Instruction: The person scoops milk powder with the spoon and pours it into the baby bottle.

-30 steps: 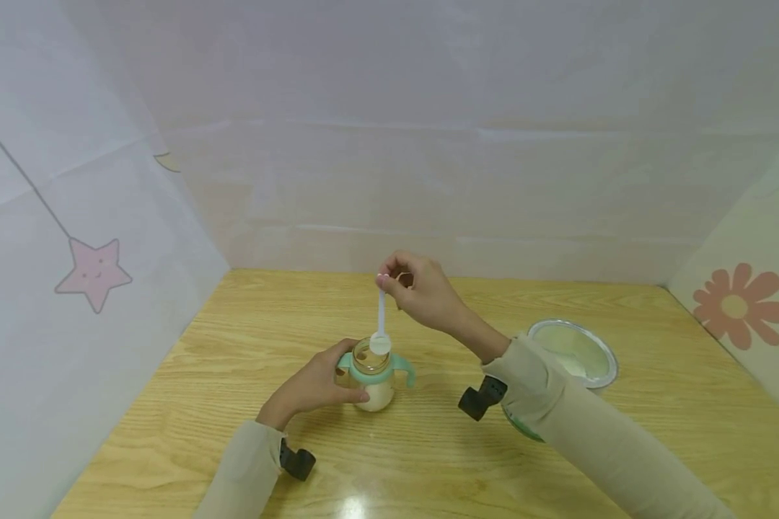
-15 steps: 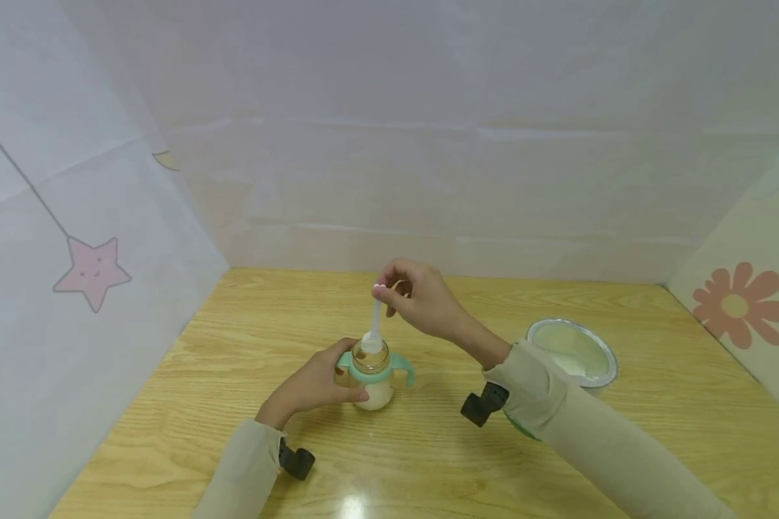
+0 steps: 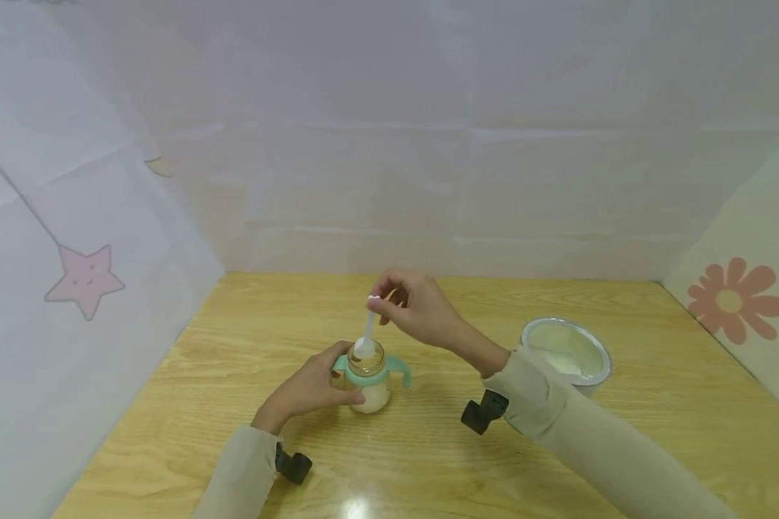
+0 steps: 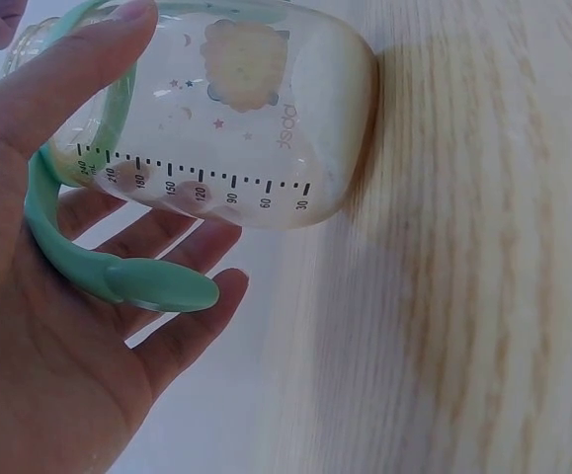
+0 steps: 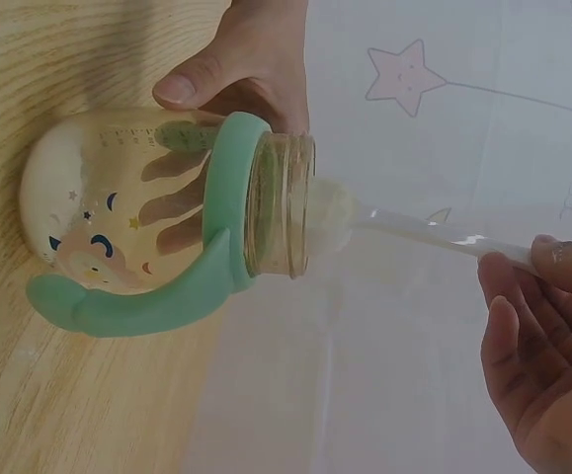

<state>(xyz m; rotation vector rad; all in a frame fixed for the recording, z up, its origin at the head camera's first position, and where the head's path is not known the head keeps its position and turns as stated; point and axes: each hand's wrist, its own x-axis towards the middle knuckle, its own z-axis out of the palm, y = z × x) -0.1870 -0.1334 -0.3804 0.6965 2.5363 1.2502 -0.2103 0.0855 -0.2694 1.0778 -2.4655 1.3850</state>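
My left hand grips a clear amber baby bottle standing upright on the table, its thumb and fingers around the side. The bottle has a mint green collar with two handles, an uncapped mouth, and measuring marks. Pale, whitish contents lie at its base. Between thumb and fingertips, my right hand pinches the end of a white measuring scoop by its long handle. The scoop's bowl is tilted right at the bottle's mouth, and pale powder shows there in the right wrist view.
To the right, partly behind the right sleeve, stands a can with a silver rim and pale powder inside. The wooden table meets printed fabric walls at the back and sides. A black camera sits on each wrist.
My right hand has moved down and slightly left, bringing the scoop from above the bottle's mouth to right at it, with the bowl tipped. The left hand keeps its grip on the bottle.
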